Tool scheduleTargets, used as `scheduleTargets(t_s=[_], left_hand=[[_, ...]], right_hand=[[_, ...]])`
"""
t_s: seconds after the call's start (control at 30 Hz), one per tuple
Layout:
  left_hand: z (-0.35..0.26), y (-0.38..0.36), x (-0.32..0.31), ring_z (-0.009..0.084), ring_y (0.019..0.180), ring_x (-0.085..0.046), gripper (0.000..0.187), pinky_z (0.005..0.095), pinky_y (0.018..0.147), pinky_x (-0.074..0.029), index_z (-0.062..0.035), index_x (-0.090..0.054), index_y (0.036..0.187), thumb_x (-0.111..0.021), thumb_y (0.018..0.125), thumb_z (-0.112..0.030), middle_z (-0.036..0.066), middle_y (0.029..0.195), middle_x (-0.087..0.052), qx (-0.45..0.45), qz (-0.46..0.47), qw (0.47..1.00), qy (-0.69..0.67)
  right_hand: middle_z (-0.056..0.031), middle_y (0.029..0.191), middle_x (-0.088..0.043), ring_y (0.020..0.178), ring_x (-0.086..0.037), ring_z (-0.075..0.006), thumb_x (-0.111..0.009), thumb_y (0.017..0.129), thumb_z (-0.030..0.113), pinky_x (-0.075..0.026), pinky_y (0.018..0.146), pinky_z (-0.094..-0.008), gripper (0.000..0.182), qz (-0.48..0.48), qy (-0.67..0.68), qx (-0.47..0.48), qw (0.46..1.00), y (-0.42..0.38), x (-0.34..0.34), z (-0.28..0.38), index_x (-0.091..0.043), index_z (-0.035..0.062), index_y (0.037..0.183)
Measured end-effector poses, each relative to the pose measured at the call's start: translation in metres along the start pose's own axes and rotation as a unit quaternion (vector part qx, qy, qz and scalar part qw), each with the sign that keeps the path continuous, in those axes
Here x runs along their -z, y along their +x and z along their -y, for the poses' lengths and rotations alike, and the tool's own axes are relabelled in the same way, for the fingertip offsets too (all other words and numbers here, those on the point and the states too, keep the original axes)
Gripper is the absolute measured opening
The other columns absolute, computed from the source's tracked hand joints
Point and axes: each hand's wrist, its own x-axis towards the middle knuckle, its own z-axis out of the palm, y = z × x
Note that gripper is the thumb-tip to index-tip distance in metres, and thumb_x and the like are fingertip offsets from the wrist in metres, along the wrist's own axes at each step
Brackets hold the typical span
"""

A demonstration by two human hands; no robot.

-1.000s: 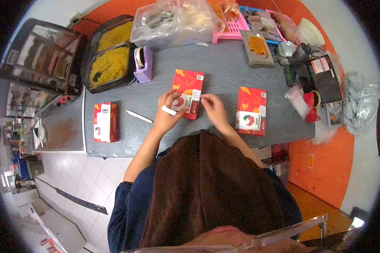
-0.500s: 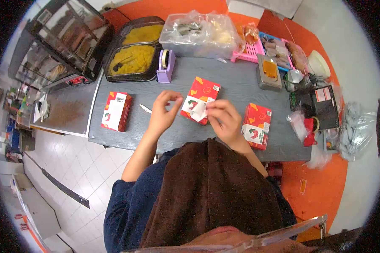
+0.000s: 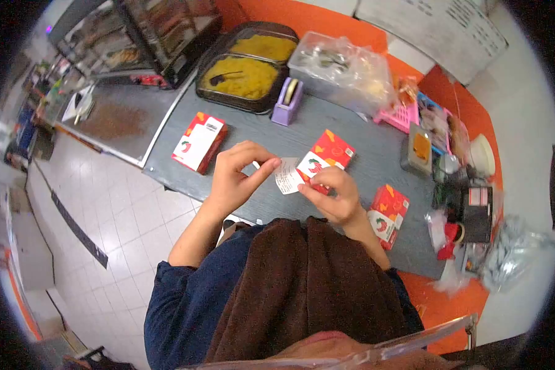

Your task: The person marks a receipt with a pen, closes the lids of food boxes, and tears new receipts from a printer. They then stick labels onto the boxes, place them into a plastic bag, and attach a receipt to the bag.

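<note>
A small printed paper slip, like a receipt [image 3: 287, 177], is stretched between my hands above the table. My left hand [image 3: 240, 176] pinches its upper left edge between thumb and fingers. At the lower right edge, my right hand [image 3: 333, 194] grips the slip with thumb and forefinger. Just beyond my right hand lies a red and white box [image 3: 328, 154], partly covered by the fingers. Another such box [image 3: 198, 143] rests to the left of my left hand, and a third box [image 3: 388, 216] is beside my right wrist.
At the back stand black trays of yellow food [image 3: 243, 77], a purple tape dispenser [image 3: 287, 102] and a plastic bin with bags [image 3: 342, 68]. A metal container [image 3: 417, 150], a pink basket [image 3: 401, 115] and a black device [image 3: 476, 213] are on the right. A glass display case [image 3: 135, 46] is at back left.
The crumpled slip, earlier only in my right hand, is now opened out with its print showing. My left hand has closed on it. The camera view has turned and shifted.
</note>
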Motion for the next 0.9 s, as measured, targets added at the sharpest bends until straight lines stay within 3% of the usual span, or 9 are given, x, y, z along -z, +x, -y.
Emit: scheduleTargets(t_s=[0.2, 0.43, 0.57, 0.63, 0.67, 0.73, 0.77, 0.83, 0.9], left_hand=[[0.024, -0.02, 0.019, 0.0056, 0.067, -0.05, 0.018, 0.0195, 0.059, -0.04, 0.0013, -0.059, 0.08, -0.057, 0.084, -0.016, 0.001, 0.071, -0.057, 0.255, -0.115, 0.924, -0.261], [0.053, -0.033, 0.069, 0.0039, 0.061, -0.046, 0.019, 0.0191, 0.056, -0.038, -0.0005, -0.059, 0.081, -0.056, 0.085, -0.019, -0.001, 0.069, -0.055, 0.345, -0.16, 0.872, -0.309], [0.086, -0.034, 0.116, 0.0035, 0.06, -0.051, 0.015, 0.0167, 0.053, -0.038, -0.0021, -0.058, 0.083, -0.053, 0.086, -0.016, -0.001, 0.07, -0.057, 0.35, -0.122, 0.849, -0.377], [0.098, -0.034, 0.142, 0.0054, 0.062, -0.056, 0.014, 0.0163, 0.053, -0.038, -0.0027, -0.058, 0.083, -0.053, 0.085, -0.015, 0.0, 0.071, -0.059, 0.323, -0.012, 0.86, -0.395], [0.105, -0.034, 0.156, 0.0072, 0.062, -0.058, 0.012, 0.0171, 0.054, -0.04, -0.0018, -0.057, 0.082, -0.052, 0.085, -0.012, 0.002, 0.072, -0.059, 0.321, 0.023, 0.865, -0.385], [0.121, -0.035, 0.174, 0.007, 0.061, -0.058, 0.011, 0.0173, 0.054, -0.04, -0.0015, -0.057, 0.082, -0.052, 0.085, -0.011, 0.002, 0.072, -0.059, 0.296, 0.052, 0.875, -0.38], [0.129, -0.036, 0.183, 0.0069, 0.06, -0.057, 0.01, 0.0174, 0.054, -0.04, -0.0011, -0.057, 0.082, -0.052, 0.084, -0.01, 0.002, 0.073, -0.06, 0.268, 0.081, 0.887, -0.366], [0.144, -0.035, 0.204, 0.0076, 0.062, -0.057, 0.009, 0.0187, 0.055, -0.041, 0.0002, -0.056, 0.081, -0.053, 0.083, -0.007, 0.003, 0.074, -0.058, 0.248, 0.101, 0.893, -0.362], [0.159, -0.033, 0.223, 0.0086, 0.064, -0.055, 0.009, 0.0198, 0.057, -0.042, 0.0013, -0.056, 0.079, -0.054, 0.082, -0.007, 0.004, 0.075, -0.056, 0.192, 0.065, 0.951, -0.233]], right_hand=[[-0.0023, 0.084, -0.05, 0.074, -0.051, -0.0185, -0.065, 0.059, 0.007, -0.044, 0.061, -0.0304, 0.019, 0.007, 0.072, 0.046, 0.996, 0.03, -0.057, 0.003, -0.064, 0.0067, 0.077], [-0.0035, 0.087, -0.049, 0.077, -0.047, -0.0204, -0.074, 0.059, 0.015, -0.039, 0.063, -0.0324, 0.029, 0.034, 0.137, 0.078, 0.987, 0.064, -0.127, 0.014, -0.063, 0.0109, 0.085], [-0.0048, 0.089, -0.048, 0.079, -0.045, -0.0186, -0.07, 0.067, 0.043, -0.039, 0.064, -0.031, 0.04, 0.028, 0.188, 0.101, 0.977, 0.082, -0.16, 0.018, -0.06, 0.01, 0.088], [-0.0056, 0.089, -0.049, 0.081, -0.046, -0.0168, -0.067, 0.072, 0.036, -0.04, 0.07, -0.0313, 0.038, -0.091, 0.232, -0.123, 0.961, 0.091, -0.178, 0.019, -0.055, 0.007, 0.094], [-0.0056, 0.089, -0.049, 0.081, -0.046, -0.0168, -0.067, 0.072, 0.036, -0.04, 0.07, -0.0313, 0.038, -0.085, 0.229, -0.125, 0.962, 0.104, -0.186, 0.022, -0.055, 0.007, 0.094], [-0.0052, 0.084, -0.051, 0.074, -0.048, -0.0117, -0.063, 0.079, 0.026, -0.042, 0.062, -0.0252, 0.031, -0.043, 0.45, -0.41, 0.792, 0.137, -0.202, 0.026, -0.05, 0.0026, 0.095], [-0.0052, 0.084, -0.051, 0.074, -0.048, -0.0117, -0.063, 0.079, 0.026, -0.042, 0.062, -0.0252, 0.031, -0.042, 0.444, -0.414, 0.794, 0.143, -0.21, 0.021, -0.05, 0.0026, 0.095], [-0.0033, 0.081, -0.052, 0.066, -0.049, -0.0072, -0.058, 0.082, 0.018, -0.042, 0.054, -0.0195, 0.023, 0.132, 0.532, -0.515, 0.659, 0.154, -0.225, 0.009, -0.048, 0.0019, 0.097], [-0.0036, 0.082, -0.053, 0.064, -0.051, -0.0067, -0.054, 0.085, 0.012, -0.042, 0.051, -0.019, 0.019, 0.126, 0.544, -0.529, 0.639, 0.156, -0.248, 0.007, -0.047, 0.0012, 0.099]])
